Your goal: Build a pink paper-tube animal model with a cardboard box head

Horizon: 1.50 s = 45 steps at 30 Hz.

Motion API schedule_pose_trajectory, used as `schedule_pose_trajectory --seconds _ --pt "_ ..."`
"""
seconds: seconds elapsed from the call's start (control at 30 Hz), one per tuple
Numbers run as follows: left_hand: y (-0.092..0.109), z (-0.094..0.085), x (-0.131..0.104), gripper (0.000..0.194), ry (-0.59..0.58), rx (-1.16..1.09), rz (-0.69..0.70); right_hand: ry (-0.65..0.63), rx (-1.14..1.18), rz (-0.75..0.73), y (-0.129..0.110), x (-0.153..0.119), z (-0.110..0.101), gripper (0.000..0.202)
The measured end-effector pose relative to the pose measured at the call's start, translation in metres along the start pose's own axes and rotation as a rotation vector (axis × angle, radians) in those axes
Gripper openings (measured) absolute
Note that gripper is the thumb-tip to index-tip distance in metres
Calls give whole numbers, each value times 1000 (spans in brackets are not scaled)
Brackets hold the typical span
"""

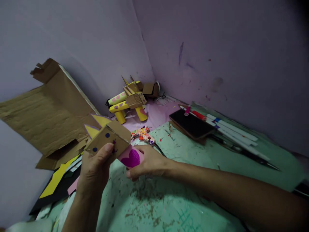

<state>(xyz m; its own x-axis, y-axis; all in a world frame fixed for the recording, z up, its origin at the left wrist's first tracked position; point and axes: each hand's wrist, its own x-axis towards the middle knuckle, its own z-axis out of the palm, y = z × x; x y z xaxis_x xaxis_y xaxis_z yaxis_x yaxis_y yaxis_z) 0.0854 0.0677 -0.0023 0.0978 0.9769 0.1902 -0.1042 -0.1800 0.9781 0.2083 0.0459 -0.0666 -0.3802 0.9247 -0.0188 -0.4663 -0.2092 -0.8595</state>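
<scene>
Head view showed us, to the far left of the cardboard box head (120, 129), an open brown carton (36, 112) leaning against the wall. Below it, and down to the left of the box head, we saw a yellow paper strip (56, 180). Our left hand (95, 170) held the box head itself, thumb across its face near the drawn marks, fingers closed behind it as far as we could tell. Two pointed yellow ears (100, 120) rose from its upper left edge. Beyond the box head stood two yellow toy animals (120, 104), one behind the other. At its lower right, touching it, was a pink piece (132, 158) with a magenta heart, pinched in our right hand (145, 162), whose fingers were narrowed around it. Just right of the box head, a flower-patterned tool (145, 133) lay on the green tabletop (135, 209). Well to the right of the box head we had a black slab (191, 124), a red pen (199, 115) and white pens (231, 129).
</scene>
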Motion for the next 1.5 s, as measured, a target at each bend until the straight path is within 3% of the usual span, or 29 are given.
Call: schedule_pose_trajectory --seconds 0.1,0.23,0.57,0.73,0.83,0.9,0.97,1.07,1.13,1.2,1.33,1.5 --pt "-1 0 -1 38 -42 27 28 53 3 -8 0 0 0 28" --pt "-4 0 -2 52 -5 75 71 93 -8 -13 2 1 -1 28" --pt "-8 -4 -3 53 -18 135 110 144 -79 2 -4 -1 0 27" --pt "-5 -3 -7 55 5 160 136 141 -211 -67 0 0 -3 27" --pt "1 -1 -10 56 27 130 139 11 -316 -221 0 1 -8 33" --pt "6 -2 -10 56 23 76 138 -157 -355 -327 -7 0 -13 54" --pt "11 -6 -8 57 15 36 137 -276 -399 -326 -18 -2 -20 74" --pt "13 -13 -5 64 -19 70 112 -184 -358 -236 -35 -3 -31 92" --pt "12 -13 -5 72 -92 122 75 -92 -253 -282 -42 -4 -34 102" --pt "9 -9 -7 77 -161 156 51 -99 -211 -320 -45 -6 -33 105" --pt "2 2 -12 83 -239 166 50 -140 -249 -277 -42 -9 -24 92" --pt "-3 0 -11 94 -328 76 85 8 -236 -277 -39 -8 -21 80"
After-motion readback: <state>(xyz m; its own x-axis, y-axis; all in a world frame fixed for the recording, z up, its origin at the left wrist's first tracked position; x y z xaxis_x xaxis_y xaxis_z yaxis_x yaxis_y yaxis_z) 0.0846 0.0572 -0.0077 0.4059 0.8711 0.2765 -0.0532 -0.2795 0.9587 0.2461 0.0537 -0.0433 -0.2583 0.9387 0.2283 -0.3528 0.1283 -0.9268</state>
